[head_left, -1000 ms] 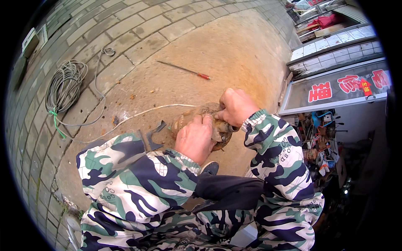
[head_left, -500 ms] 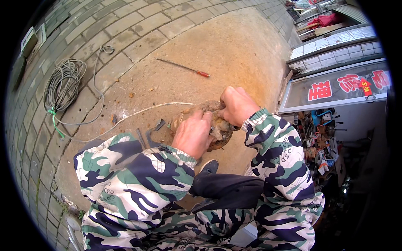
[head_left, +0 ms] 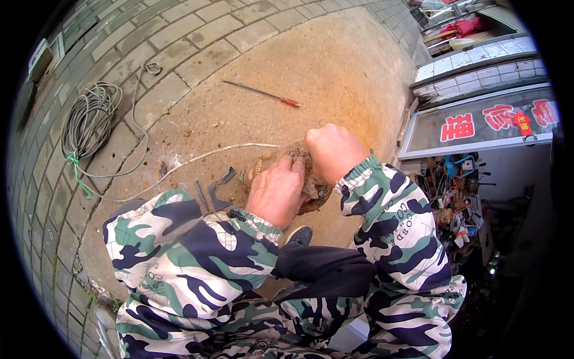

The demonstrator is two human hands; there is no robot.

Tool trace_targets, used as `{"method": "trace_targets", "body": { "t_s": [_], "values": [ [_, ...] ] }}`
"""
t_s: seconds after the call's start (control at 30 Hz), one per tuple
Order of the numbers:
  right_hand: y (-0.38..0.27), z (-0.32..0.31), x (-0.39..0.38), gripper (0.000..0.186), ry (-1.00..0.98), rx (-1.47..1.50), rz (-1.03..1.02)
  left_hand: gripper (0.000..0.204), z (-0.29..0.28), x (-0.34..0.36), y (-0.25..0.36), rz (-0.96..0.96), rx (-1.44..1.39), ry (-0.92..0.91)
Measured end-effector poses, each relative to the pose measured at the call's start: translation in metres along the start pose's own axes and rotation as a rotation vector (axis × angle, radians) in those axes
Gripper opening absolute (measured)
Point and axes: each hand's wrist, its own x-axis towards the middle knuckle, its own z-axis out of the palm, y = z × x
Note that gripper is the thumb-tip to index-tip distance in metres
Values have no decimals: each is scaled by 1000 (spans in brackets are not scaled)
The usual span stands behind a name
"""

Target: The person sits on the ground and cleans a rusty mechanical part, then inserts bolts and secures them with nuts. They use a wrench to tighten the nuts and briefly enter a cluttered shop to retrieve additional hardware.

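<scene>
A rusty, dirt-caked round machine part (head_left: pixel 315 204) sits on the concrete in front of me, mostly covered by my hands. My left hand (head_left: pixel 277 190) lies over its left side, fingers bent onto the top and gripping it. Above the right side of the part, my right hand (head_left: pixel 335 152) is closed in a fist with its back upward. Whatever that fist holds is hidden under it. From the far left of the part a pale cable (head_left: pixel 200 157) runs off across the ground.
A screwdriver with a red handle (head_left: pixel 289 103) lies beyond the part. Dark metal pieces (head_left: pixel 220 194) rest left of my left hand. Farther left is a coil of grey cable (head_left: pixel 89 128) with a green tie. On the right are a framed glass panel (head_left: pixel 478 127) and cluttered shelves (head_left: pixel 457 209).
My right hand has turned over the part and shifted slightly left and down, hiding metal that showed between the hands. My left hand stays nearly in place.
</scene>
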Motion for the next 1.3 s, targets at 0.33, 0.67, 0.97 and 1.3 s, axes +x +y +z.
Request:
{"method": "trace_targets", "body": {
  "t_s": [0.33, 0.67, 0.97, 1.3],
  "values": [
    [14, 23, 14, 13, 136, 267, -82, 67, -8, -4, -5, -29, 38, 12],
    [33, 10, 10, 19, -12, 391, 25, 66, -8, 0, 2, -4, -18, -14],
    [29, 16, 13, 17, 32, 234, -34, 66, -8, 1, 3, 6, -22, -12],
    [34, 12, 13, 23, -7, 295, -3, 66, -8, 0, 0, 39, 14, -22]
  ]
}}
